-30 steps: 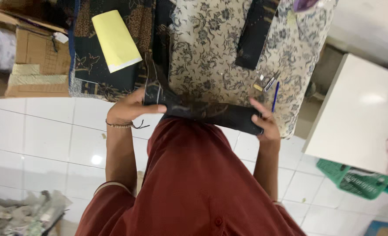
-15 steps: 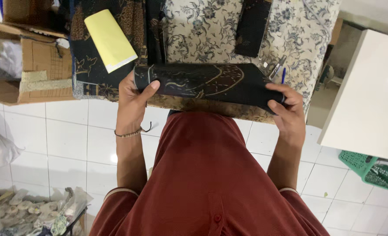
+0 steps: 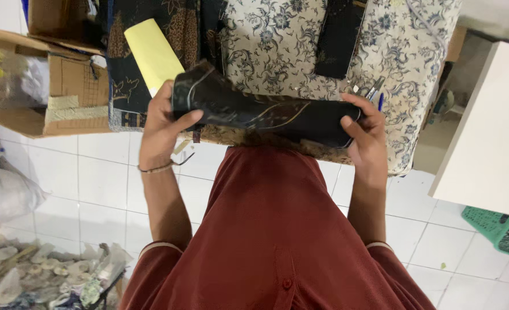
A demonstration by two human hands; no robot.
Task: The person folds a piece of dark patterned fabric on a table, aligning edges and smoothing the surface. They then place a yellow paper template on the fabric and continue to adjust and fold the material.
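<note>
A folded strip of black patterned cloth (image 3: 260, 112) is stretched between both my hands above the near edge of a table covered in grey floral fabric (image 3: 403, 51). My left hand (image 3: 161, 123) grips its left end, which is bunched and tilted up. My right hand (image 3: 368, 135) grips its right end. A yellow paper sheet (image 3: 151, 54) lies on dark patterned cloth (image 3: 122, 86) just beyond my left hand. A black strap (image 3: 337, 37) lies on the floral fabric farther back.
A cardboard box (image 3: 71, 97) stands at the left. A white cabinet (image 3: 490, 132) stands at the right, with a green basket (image 3: 498, 229) below it. Plastic bags and scraps (image 3: 42, 275) lie on the white tiled floor at the lower left.
The black cloth has been lifted from the table edge and is now held higher, its left end tilted upward. Both hands stay on its ends.
</note>
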